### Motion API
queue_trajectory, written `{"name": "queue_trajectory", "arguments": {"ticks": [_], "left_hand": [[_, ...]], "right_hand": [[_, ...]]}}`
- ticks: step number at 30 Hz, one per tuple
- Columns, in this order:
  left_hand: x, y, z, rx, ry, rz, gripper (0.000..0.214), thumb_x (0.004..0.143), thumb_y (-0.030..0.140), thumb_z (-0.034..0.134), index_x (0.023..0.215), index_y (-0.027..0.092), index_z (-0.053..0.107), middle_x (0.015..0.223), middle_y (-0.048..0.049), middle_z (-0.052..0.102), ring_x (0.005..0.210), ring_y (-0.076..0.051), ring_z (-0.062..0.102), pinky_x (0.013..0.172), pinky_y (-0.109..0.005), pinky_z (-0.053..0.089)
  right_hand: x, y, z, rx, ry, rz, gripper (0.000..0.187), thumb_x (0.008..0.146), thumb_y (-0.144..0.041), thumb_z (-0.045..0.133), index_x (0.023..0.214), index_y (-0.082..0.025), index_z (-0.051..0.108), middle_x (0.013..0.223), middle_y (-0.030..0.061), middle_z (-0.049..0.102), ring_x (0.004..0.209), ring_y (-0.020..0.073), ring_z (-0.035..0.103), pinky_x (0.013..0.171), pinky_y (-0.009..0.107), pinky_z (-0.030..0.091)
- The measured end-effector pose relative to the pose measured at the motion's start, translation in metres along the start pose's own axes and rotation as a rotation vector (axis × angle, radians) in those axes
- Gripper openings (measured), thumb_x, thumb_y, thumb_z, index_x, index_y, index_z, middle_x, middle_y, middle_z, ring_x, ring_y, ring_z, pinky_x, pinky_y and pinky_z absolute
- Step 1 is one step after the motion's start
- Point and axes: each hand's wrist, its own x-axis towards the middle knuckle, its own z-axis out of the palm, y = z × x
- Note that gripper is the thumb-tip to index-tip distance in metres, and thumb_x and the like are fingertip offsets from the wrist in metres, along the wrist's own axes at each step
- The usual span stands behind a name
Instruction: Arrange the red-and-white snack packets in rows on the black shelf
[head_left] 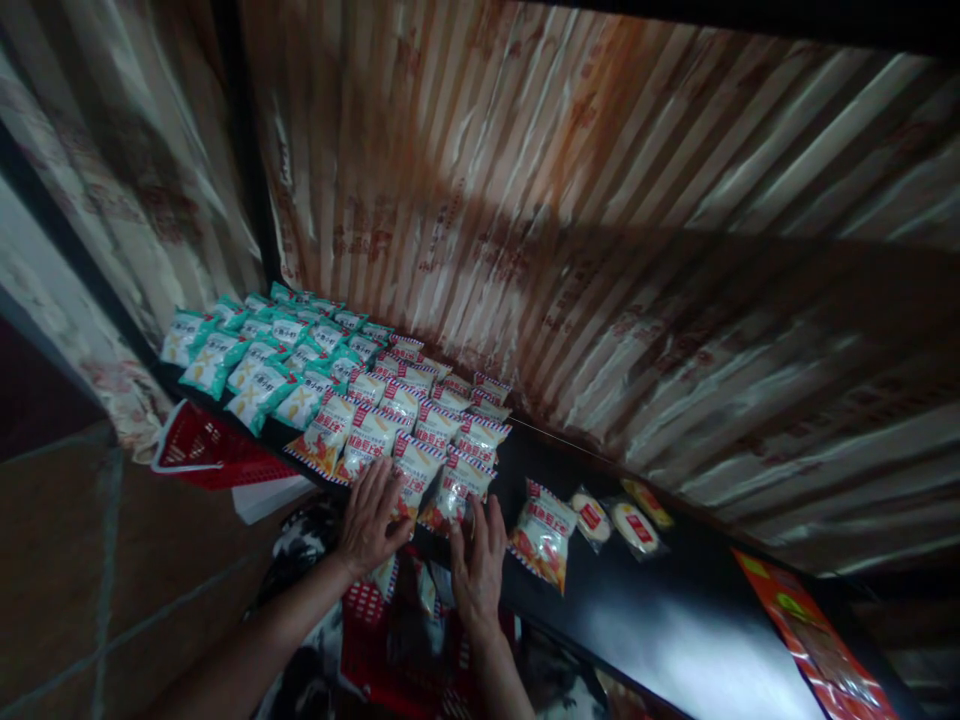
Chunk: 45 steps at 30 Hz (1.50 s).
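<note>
My left hand [373, 515] lies with fingers stretched over the front of a snack bag [416, 465] with a striped top edge and red lettering. Beside it my right hand [480, 565] has its fingers extended, their tips at the lower right of another such bag [459, 485]. Neither hand wraps round a bag. Matching bags stand in rows behind, on a black shelf [660, 620]. Teal and white snack bags [259, 390] fill the shelf's left end. Apart from the rows, to the right, lies a single red-lettered bag [541, 535].
Two round packs [636, 528] with red labels and a small yellow pack [646, 502] lie further right. Long red packets [814, 630] rest near the shelf's right end. Below are a red basket [364, 640] holding packets and another red basket [217, 450]. A pleated curtain [495, 200] hangs behind.
</note>
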Motion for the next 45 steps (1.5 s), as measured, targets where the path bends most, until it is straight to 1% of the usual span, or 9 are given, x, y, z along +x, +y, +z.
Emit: {"name": "queue_trajectory", "arguments": {"ticks": [6,11,16,24,27,30,34,39,45], "left_hand": [[0.003,0.002,0.002,0.001,-0.013,-0.007,0.073,0.088,0.038,0.051,0.149,0.017,0.016,0.154,-0.0168,0.023,0.142,-0.032,0.020,0.109,-0.051,0.030],[0.001,0.009,0.009,0.011,-0.040,-0.040,0.071,0.088,0.042,0.051,0.147,0.015,0.023,0.151,-0.0185,0.029,0.142,-0.031,0.022,0.109,-0.049,0.029],[-0.002,0.014,0.018,0.020,-0.071,-0.107,0.064,0.089,0.038,0.050,0.144,0.014,0.029,0.151,-0.0181,0.029,0.141,-0.030,0.024,0.107,-0.046,0.033],[0.005,0.017,0.025,-0.003,0.023,-0.136,0.058,0.090,0.024,0.044,0.144,0.011,0.026,0.147,-0.0194,0.035,0.139,-0.029,0.027,0.106,-0.047,0.034],[0.011,0.018,0.026,-0.027,0.037,-0.142,0.059,0.090,0.023,0.044,0.144,0.011,0.024,0.148,-0.0197,0.032,0.140,-0.029,0.025,0.108,-0.047,0.033],[0.014,0.016,0.027,-0.035,0.025,-0.101,0.059,0.092,0.026,0.044,0.145,0.012,0.022,0.151,-0.0193,0.028,0.141,-0.029,0.023,0.108,-0.048,0.033],[0.014,0.014,0.030,-0.026,-0.012,-0.082,0.060,0.093,0.031,0.042,0.147,0.016,0.019,0.154,-0.0180,0.021,0.142,-0.029,0.021,0.107,-0.050,0.033],[0.012,0.015,0.030,0.032,-0.032,-0.068,0.061,0.094,0.029,0.040,0.149,0.017,0.015,0.155,-0.0155,0.017,0.144,-0.029,0.015,0.110,-0.050,0.028],[0.010,0.015,0.031,0.034,-0.042,-0.064,0.060,0.093,0.026,0.040,0.148,0.017,0.020,0.157,-0.0137,0.011,0.144,-0.028,0.013,0.111,-0.049,0.028]], "right_hand": [[0.012,-0.002,0.012,-0.030,-0.006,-0.030,0.046,0.093,-0.043,0.043,0.134,-0.025,0.047,0.152,0.0128,0.022,0.139,0.0322,0.024,0.106,0.056,0.033],[0.014,0.000,0.017,-0.023,-0.026,-0.041,0.046,0.094,-0.043,0.040,0.134,-0.022,0.047,0.152,0.0152,0.022,0.139,0.0326,0.025,0.104,0.057,0.034],[0.011,0.003,0.020,-0.004,-0.033,-0.051,0.048,0.093,-0.042,0.042,0.135,-0.020,0.045,0.152,0.0174,0.021,0.138,0.0317,0.025,0.104,0.054,0.035],[0.011,0.000,0.020,-0.013,-0.025,-0.030,0.049,0.093,-0.044,0.040,0.135,-0.020,0.045,0.151,0.0176,0.024,0.137,0.0320,0.027,0.102,0.054,0.036],[0.011,0.000,0.020,-0.017,-0.022,-0.022,0.048,0.093,-0.043,0.040,0.135,-0.020,0.046,0.151,0.0171,0.025,0.137,0.0316,0.029,0.102,0.054,0.036],[0.010,0.000,0.021,-0.026,-0.025,-0.022,0.048,0.093,-0.044,0.041,0.135,-0.021,0.046,0.151,0.0164,0.026,0.136,0.0320,0.030,0.102,0.055,0.037],[0.010,0.000,0.021,-0.033,-0.022,-0.022,0.049,0.092,-0.044,0.041,0.136,-0.021,0.045,0.151,0.0160,0.026,0.136,0.0326,0.030,0.101,0.056,0.037],[0.011,-0.002,0.019,-0.045,-0.035,-0.031,0.050,0.093,-0.045,0.040,0.137,-0.022,0.044,0.153,0.0151,0.023,0.137,0.0324,0.028,0.101,0.055,0.037],[0.011,-0.004,0.021,-0.109,0.009,-0.095,0.050,0.093,-0.043,0.040,0.137,-0.019,0.045,0.154,0.0157,0.019,0.139,0.0333,0.024,0.103,0.056,0.033]]}}
